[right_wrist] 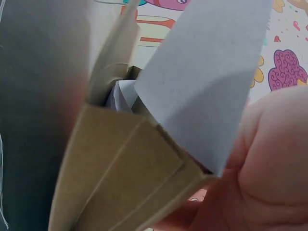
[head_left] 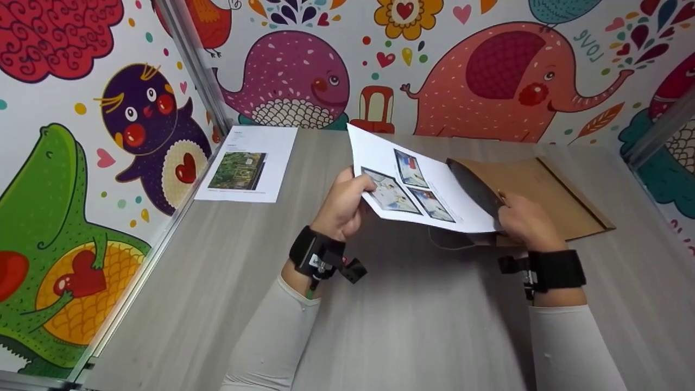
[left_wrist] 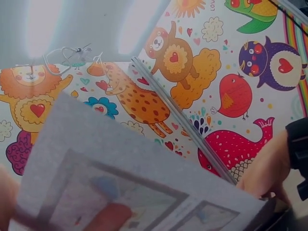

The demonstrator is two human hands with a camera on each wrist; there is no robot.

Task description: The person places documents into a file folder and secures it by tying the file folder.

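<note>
My left hand (head_left: 343, 207) pinches the left edge of a white printed sheet (head_left: 456, 187), thumb on top. Several small pictures are printed on this sheet, which tilts up off the table. Its right end meets the open mouth of a brown kraft document envelope (head_left: 524, 182). My right hand (head_left: 528, 218) grips the envelope at that mouth, holding it up at an angle. In the right wrist view the sheet (right_wrist: 207, 72) slants out of the opening, and folded white paper (right_wrist: 126, 94) shows inside. The right fingertips are partly hidden by the envelope.
Another printed sheet (head_left: 277, 163) with a garden photo lies flat at the back left of the grey table (head_left: 412, 326). A thin string (head_left: 453, 248) hangs below the envelope. Cartoon-printed walls (head_left: 304, 76) stand behind and at the sides, with metal posts at the corners.
</note>
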